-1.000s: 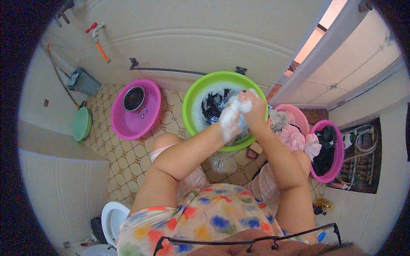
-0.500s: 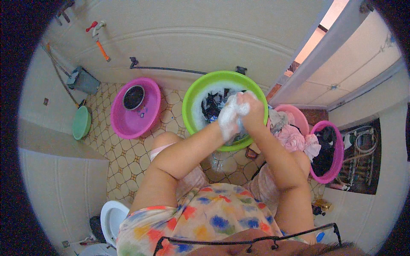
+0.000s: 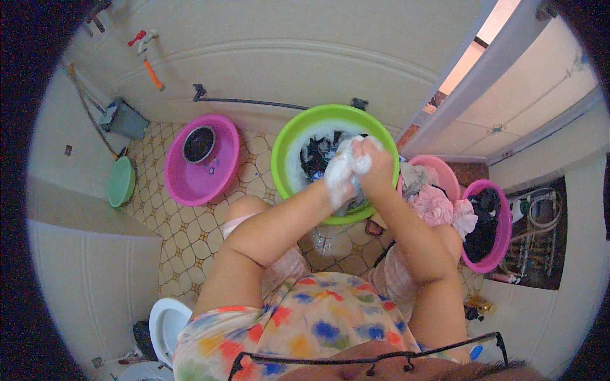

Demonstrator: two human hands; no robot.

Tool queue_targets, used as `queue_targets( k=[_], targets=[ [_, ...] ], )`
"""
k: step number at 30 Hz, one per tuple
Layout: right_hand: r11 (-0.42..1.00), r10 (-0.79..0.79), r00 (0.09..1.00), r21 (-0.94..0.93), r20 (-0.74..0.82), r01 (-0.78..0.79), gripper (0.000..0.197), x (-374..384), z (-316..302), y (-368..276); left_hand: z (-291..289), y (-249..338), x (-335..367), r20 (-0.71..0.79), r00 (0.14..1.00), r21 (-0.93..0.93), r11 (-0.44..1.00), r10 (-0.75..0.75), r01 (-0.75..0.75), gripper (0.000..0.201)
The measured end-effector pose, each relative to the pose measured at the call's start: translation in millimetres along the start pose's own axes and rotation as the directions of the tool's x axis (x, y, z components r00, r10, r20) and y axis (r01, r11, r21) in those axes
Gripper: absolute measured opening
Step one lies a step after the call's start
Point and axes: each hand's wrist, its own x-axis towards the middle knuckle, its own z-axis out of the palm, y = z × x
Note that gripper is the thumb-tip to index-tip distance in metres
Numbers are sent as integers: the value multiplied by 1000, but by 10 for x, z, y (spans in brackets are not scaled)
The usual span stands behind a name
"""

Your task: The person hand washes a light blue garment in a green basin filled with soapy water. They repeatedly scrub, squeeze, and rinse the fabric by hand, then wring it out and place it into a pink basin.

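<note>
Over the right part of a lime-green basin (image 3: 284,130), my two hands are pressed together. Thick white suds coat my left hand (image 3: 341,173), whose fingers look closed. Against it, my right hand (image 3: 375,159) is curled, with foam along its fingers and some motion blur. Whatever is between them is hidden by the lather and the hands. Below, dark and bluish wet clothes (image 3: 315,152) lie in foamy water, with suds lining the basin's inner wall.
Pink garments (image 3: 433,206) heap at a pink basin (image 3: 447,176) on the right, beside a magenta basin (image 3: 505,232) of dark clothes. Left stands another magenta basin (image 3: 184,181) holding a dark round bowl (image 3: 199,145). A tap (image 3: 146,39) is on the wall; a toilet (image 3: 164,327) is at lower left.
My hands stay together over the green basin and have shifted only slightly. The basins and clothes have not visibly moved.
</note>
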Motion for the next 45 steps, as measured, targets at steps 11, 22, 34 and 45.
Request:
queue_targets(
  k=[11, 22, 34, 45],
  targets=[
    [989, 113, 990, 103, -79, -105, 13, 163, -103, 78, 150, -7, -63, 150, 988, 11, 999, 47, -49, 28],
    [991, 125, 992, -52, -4, -125, 20, -38, 227, 156, -330, -54, 150, 394, 909, -22, 990, 135, -137, 27],
    [980, -197, 978, -23, -64, 196, 28, -98, 128, -182, -528, 3, 407, 640, 768, -290, 918, -25, 271, 29],
    [808, 403, 907, 512, -119, -292, 36, 204, -133, 598, 258, 397, -234, 274, 941, -104, 966, -200, 236, 49]
  ],
)
